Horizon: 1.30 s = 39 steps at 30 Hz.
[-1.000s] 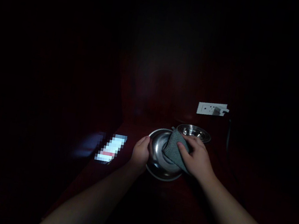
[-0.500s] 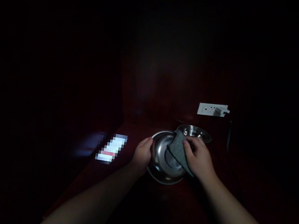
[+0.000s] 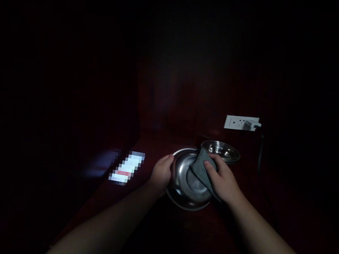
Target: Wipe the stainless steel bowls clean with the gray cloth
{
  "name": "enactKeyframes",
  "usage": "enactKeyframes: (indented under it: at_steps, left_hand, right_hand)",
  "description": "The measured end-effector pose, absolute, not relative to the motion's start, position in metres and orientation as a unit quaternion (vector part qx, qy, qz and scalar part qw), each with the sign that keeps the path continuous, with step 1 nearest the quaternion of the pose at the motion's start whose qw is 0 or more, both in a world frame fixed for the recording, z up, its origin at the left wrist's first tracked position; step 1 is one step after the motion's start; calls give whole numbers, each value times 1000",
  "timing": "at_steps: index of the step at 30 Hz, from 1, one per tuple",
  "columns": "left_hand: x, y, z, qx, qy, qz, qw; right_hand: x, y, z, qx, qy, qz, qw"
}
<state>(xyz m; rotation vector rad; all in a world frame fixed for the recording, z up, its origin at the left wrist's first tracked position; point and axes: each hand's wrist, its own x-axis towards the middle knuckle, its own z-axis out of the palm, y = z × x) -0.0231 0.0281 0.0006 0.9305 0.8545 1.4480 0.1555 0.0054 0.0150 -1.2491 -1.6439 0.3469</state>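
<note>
My left hand (image 3: 161, 173) is closed on the left rim of a shiny metal bowl (image 3: 180, 189), thumb on top and the other fingers hidden beneath. The bowl is tilted, its rounded, polished face towards me. In my right hand (image 3: 221, 177) is a folded grey-green cloth (image 3: 202, 171), pressed against the bowl's upper right part. Just behind the cloth, a second metal bowl (image 3: 233, 155) rests on the dark red surface, partly covered by my right hand and the cloth.
A lit, pixelated screen (image 3: 128, 168) lies to the left, near the surface's edge. On the back wall is a white socket plate (image 3: 233, 121) with a plug (image 3: 252, 125) in it; a dark cable (image 3: 260, 153) hangs from there. The surroundings are very dark.
My right hand has shifted slightly left and its fingers have moved a little on the cloth. The left hand and the bowl have stayed almost in place.
</note>
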Motion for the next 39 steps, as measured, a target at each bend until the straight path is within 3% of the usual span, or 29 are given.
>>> enactKeyframes:
  at_steps: [12,18,22,28,39]
  left_hand:
    - [-24,27,4,370,334,575,649]
    - [-25,23,10,349,233,503,755]
    - [-22,24,1,375,274,581,669]
    - [-24,26,-2,474,367,618,508]
    - [-25,30,2,491,378,588,520]
  right_hand:
    - [161,10,15,-519,-641,284,490]
    - [160,14,15,-509,-546,366,556]
    - [161,15,13,-514,-511,358,589]
    - [161,17,4,-511,-567,320,561]
    - [163,14,8,-510,-619,299,517]
